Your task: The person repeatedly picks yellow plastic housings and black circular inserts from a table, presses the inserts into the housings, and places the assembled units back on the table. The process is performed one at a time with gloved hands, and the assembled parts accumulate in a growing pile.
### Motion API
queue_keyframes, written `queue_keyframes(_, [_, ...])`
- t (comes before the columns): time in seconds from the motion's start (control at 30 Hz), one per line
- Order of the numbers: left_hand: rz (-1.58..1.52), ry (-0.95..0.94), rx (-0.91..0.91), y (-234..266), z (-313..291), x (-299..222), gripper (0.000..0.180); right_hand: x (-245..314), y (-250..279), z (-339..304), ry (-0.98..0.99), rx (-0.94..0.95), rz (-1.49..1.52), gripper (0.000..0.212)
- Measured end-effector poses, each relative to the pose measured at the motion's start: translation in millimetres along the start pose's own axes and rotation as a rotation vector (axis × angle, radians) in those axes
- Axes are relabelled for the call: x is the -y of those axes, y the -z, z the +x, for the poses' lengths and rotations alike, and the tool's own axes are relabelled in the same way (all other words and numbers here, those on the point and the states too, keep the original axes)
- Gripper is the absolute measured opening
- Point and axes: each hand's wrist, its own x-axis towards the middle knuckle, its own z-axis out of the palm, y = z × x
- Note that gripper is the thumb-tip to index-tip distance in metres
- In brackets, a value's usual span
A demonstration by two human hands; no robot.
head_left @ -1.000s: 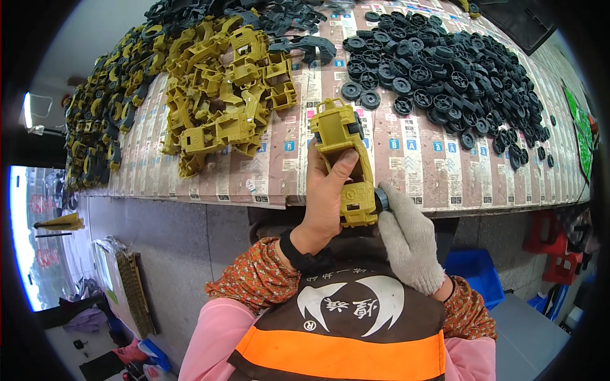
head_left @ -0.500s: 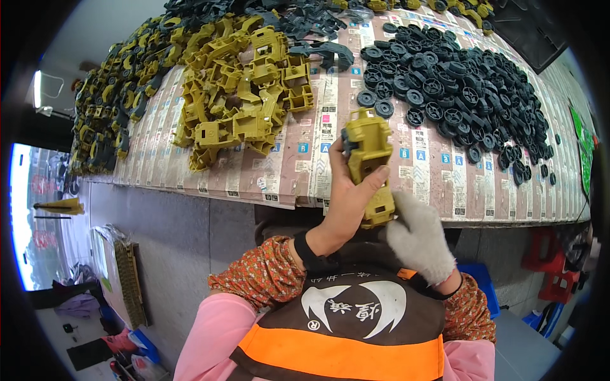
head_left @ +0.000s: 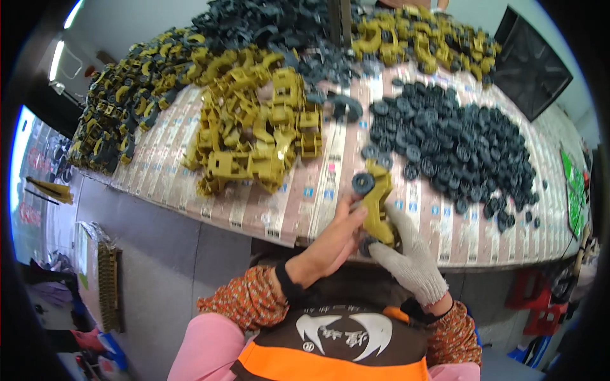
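Between my hands, over the near edge of the table, is a yellow plastic toy car body (head_left: 380, 209), tilted with its side toward me. One dark wheel (head_left: 363, 183) sits at its far end and another dark wheel (head_left: 366, 246) shows at its near end, partly hidden by fingers. My bare left hand (head_left: 332, 244) grips the body from the left, thumb along its side. My right hand (head_left: 412, 257), in a white knit glove, closes on its near right end; the fingertips are partly behind the body.
Ahead to the left lies a heap of yellow car bodies (head_left: 244, 130); to the right, a heap of dark wheels (head_left: 451, 136). Dark plastic parts (head_left: 267, 25) pile up behind. Toy cars with wheels (head_left: 127, 105) cover the far left, more (head_left: 426, 41) the back, near a person and a black panel (head_left: 532, 63).
The car body has turned from top-up to side-on, bringing the far wheel into plain view. My gloved hand has moved up along its right side. The view has shifted, showing more of the table's back.
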Motion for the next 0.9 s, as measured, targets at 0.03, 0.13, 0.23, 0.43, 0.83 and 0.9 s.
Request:
queue_keyframes(0.03, [-0.018,0.095,-0.042,-3,-10,-15,0.054,11,6,9,-0.102,0.034,0.159,0.075])
queue_keyframes(0.13, [0.117,0.04,-0.175,10,-23,-36,0.056,52,30,41,-0.296,0.088,0.278,0.069])
queue_keyframes(0.23, [0.174,-0.067,-0.199,35,-34,-55,0.051,70,49,101,-0.14,0.117,0.163,0.063])
queue_keyframes(0.43, [0.19,-0.146,-0.241,57,-53,-84,0.036,107,104,258,0.05,-0.007,0.147,0.041])
queue_keyframes(0.83, [0.437,-0.444,-0.558,114,-97,-145,0.029,107,38,315,0.257,-0.099,-0.551,0.054])
queue_keyframes(0.9, [0.533,-0.526,-0.6,121,-91,-157,0.028,90,17,289,0.33,-0.031,-0.642,0.042])
